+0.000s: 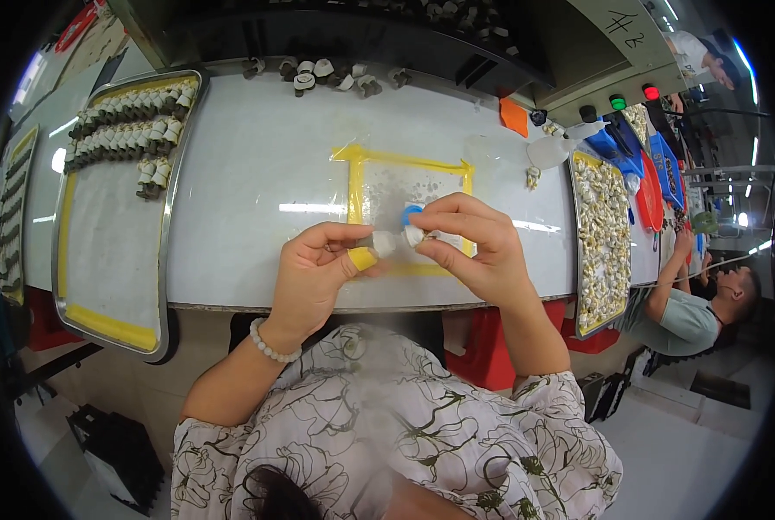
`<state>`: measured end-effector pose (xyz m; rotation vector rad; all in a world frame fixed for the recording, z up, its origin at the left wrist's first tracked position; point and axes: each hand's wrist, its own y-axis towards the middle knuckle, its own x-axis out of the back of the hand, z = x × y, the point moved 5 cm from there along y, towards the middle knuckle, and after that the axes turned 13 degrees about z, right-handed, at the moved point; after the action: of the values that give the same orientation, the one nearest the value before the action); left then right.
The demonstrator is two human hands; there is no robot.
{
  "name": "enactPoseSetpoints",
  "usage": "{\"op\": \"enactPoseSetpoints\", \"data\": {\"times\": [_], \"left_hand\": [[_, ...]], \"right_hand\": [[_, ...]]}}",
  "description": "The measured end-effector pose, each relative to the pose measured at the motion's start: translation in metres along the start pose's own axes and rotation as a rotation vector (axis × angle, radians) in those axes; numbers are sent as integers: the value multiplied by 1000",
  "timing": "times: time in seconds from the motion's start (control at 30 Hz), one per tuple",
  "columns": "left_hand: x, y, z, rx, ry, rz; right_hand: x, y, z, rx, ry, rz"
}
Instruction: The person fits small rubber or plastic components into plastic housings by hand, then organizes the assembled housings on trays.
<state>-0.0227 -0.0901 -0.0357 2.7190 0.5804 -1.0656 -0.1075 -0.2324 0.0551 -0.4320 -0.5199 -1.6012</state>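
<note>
Both hands meet above a square of yellow tape [411, 159] on the white tabletop. My left hand [314, 273], yellow tape round its thumb, is closed on a small white-and-grey figurine piece [382, 243], blurred at its right end. In a pinch, my right hand [487, 243] grips a small white piece [414, 235] by its right side. The two pieces face each other with a narrow gap. A small blue round item [411, 213] shows just behind the white piece; whether the fingers touch it I cannot tell.
To the left, a metal tray [172, 199] carries rows of white-and-dark figurine pieces [132, 134]. Right stands a tray [580, 303] full of small whitish-gold pieces. Loose pieces [322, 74] lie by a machine with buttons [617, 102]. A white bottle [550, 152] and co-worker [682, 312] are rightward.
</note>
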Motion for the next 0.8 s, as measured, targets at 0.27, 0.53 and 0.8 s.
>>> {"op": "enactPoseSetpoints", "data": {"times": [0.27,0.53,0.8], "left_hand": [[-3,-3,3,-6,21,-13],[-7,-1,0,55,63,26],[6,-28,-58,-49,448,-25]], "right_hand": [[-12,-1,-1,-69,-24,81],[-16,-9,-9,-2,98,49],[57,-45,-47,-226,-321,-386]]}}
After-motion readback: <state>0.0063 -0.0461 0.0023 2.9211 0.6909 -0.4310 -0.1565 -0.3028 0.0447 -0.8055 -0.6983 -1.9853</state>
